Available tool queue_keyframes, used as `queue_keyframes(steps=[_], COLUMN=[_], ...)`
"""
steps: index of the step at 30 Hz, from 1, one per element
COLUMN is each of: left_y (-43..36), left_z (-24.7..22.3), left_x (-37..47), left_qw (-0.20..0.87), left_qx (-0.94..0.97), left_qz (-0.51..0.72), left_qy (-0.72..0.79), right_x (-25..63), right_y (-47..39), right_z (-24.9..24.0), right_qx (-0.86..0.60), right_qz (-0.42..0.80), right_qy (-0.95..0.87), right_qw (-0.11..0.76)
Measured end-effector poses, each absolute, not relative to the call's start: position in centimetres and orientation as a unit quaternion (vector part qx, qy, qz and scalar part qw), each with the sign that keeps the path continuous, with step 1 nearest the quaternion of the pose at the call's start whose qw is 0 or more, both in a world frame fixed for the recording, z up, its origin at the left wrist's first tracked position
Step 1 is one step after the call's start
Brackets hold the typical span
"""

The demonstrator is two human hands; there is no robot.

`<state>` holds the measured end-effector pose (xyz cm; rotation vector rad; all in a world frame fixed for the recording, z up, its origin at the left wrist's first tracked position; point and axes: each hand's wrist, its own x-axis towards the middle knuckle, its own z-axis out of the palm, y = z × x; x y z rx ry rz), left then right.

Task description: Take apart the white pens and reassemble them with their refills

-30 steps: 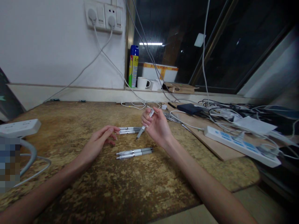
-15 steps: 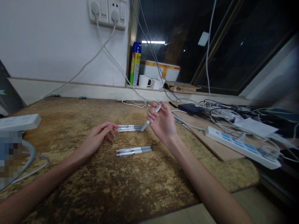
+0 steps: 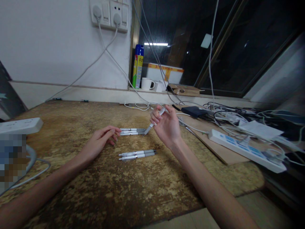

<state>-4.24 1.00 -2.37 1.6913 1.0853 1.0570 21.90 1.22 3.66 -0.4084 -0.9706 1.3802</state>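
Observation:
A white and grey pen (image 3: pixel 148 128) slants tip-down in my right hand (image 3: pixel 168 125), whose fingers are closed around its upper part. Its tip is close to the right ends of the upper group of similar pens (image 3: pixel 132 131), which lie side by side on the worn wooden table (image 3: pixel 100 187). At the left ends of that group, my left hand (image 3: pixel 102 138) rests with its index fingertip touching them; its other fingers are loosely bent and apart. Nearer to me, two more pens (image 3: pixel 137 155) lie parallel, with their grey ends to the right.
On the right are a white power strip (image 3: pixel 245 151), a flat board (image 3: pixel 214 144) and tangled cables. Another power strip (image 3: pixel 21 125) sits at the left edge. A spray can (image 3: pixel 138 68), a white mug (image 3: pixel 147 84) and a cardboard box (image 3: pixel 183 89) stand along the windowsill.

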Motion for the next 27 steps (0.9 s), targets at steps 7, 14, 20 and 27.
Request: queue_keyframes(steps=[7, 14, 20, 27], left_y=[0.7, 0.6, 0.3, 0.0], left_z=[-2.1, -1.9, -1.6, -1.2], left_x=[-4.1, -3.9, -3.7, -3.4], left_qw=[0.426, 0.428, 0.432, 0.431], left_qx=[0.673, 0.673, 0.670, 0.678], left_qz=[0.422, 0.426, 0.424, 0.424], left_qy=[0.434, 0.428, 0.430, 0.418], right_x=[22.1, 22.2, 22.2, 21.4], right_y=[1.2, 0.9, 1.2, 1.5], right_z=[3.7, 3.9, 3.7, 2.8], right_qx=[-0.215, -0.225, -0.176, -0.235], right_qz=[0.578, 0.556, 0.613, 0.586], right_qy=[-0.455, -0.473, -0.462, -0.552], right_qw=[0.642, 0.645, 0.616, 0.545])
